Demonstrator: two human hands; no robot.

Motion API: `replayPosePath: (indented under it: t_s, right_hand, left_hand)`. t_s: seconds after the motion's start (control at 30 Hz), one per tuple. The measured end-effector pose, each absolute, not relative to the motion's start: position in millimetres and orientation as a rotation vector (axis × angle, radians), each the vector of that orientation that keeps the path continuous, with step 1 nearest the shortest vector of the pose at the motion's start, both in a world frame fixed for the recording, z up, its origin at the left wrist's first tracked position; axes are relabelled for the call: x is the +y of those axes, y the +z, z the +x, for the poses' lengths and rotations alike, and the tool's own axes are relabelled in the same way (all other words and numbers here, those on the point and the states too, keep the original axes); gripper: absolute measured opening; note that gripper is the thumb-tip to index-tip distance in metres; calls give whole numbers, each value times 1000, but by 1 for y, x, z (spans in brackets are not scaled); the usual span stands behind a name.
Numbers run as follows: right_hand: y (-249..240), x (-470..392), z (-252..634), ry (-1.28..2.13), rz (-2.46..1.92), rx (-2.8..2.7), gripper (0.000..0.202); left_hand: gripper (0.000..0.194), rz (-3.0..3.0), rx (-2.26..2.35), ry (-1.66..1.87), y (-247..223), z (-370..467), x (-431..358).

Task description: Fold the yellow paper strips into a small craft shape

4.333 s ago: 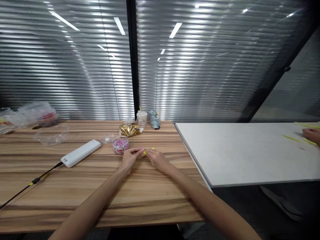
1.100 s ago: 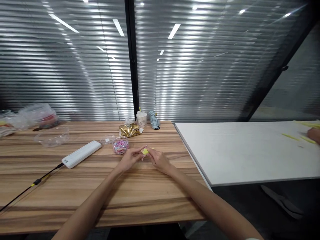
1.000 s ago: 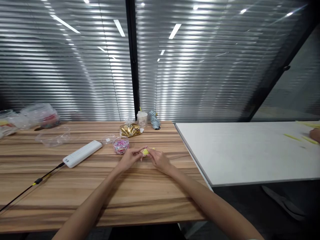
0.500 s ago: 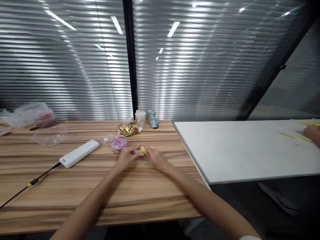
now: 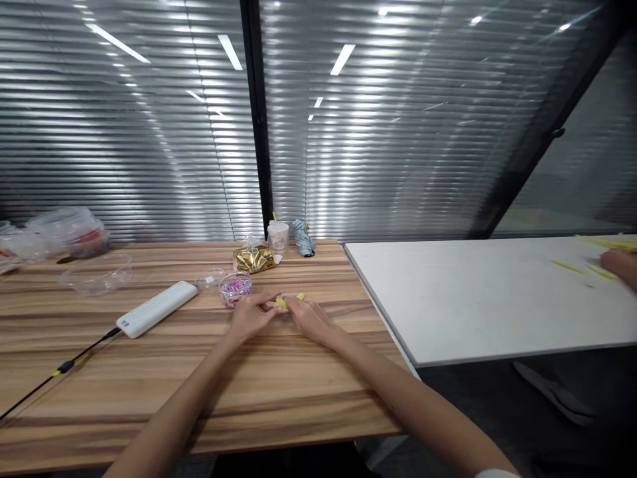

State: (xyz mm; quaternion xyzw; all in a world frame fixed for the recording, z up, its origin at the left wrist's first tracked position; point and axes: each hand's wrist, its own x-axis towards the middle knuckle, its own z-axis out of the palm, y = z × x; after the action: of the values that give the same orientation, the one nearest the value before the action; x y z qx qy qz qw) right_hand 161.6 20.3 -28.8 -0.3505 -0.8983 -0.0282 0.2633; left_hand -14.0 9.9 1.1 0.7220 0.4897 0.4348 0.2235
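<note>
A small yellow item (image 5: pixel 281 303) with a bit of pink on it is held between my two hands, just above the wooden table. My left hand (image 5: pixel 250 315) pinches its left side with thumb and fingertips. From the right, my right hand (image 5: pixel 309 317) closes its fingers on the same item, and a yellow end sticks out above them. Close behind my left hand stands a clear round tub (image 5: pixel 235 287) of small pink, white and blue pieces. The item's exact shape is partly hidden by my fingers.
On the wooden table (image 5: pixel 288 392) are a white power strip (image 5: pixel 156 309) with a cable, a clear container (image 5: pixel 97 275), a gold packet (image 5: pixel 253 259), a paper cup (image 5: pixel 278 236) and a blue wrapper (image 5: pixel 303 239). Another person's hand (image 5: pixel 622 267) is over the white table (image 5: pixel 472 305) near yellow strips.
My fingers have shifted slightly around the yellow item, and the pink bit now shows across its middle. The view has moved a little.
</note>
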Motion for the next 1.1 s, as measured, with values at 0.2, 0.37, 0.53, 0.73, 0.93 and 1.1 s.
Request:
replayPosePath:
  t_s: [0.2, 0.37, 0.53, 0.73, 0.93, 1.1]
  right_hand:
    - [-31, 21, 163, -121, -986, -2458, 22]
    - [-31, 21, 163, -145, -958, -2433, 27]
    - [-30, 20, 163, -44, -1059, -2328, 26]
    - [-21, 20, 162, 208, -1189, -1982, 28]
    - [-25, 31, 160, 433, -1188, -1749, 32]
    - [-26, 31, 159, 378, -1184, -1824, 31]
  left_hand:
    - [35, 2213, 1381, 1041, -2, -19, 11]
    - [27, 2177, 1387, 1026, 1, -18, 12]
    - [23, 2281, 1298, 987, 5, -15, 10]
    - [24, 2486, 1274, 956, 11, -4, 2]
    - [19, 2502, 983, 1066, 14, 6, -6]
    - [25, 2122, 919, 1180, 18, 5, -7]
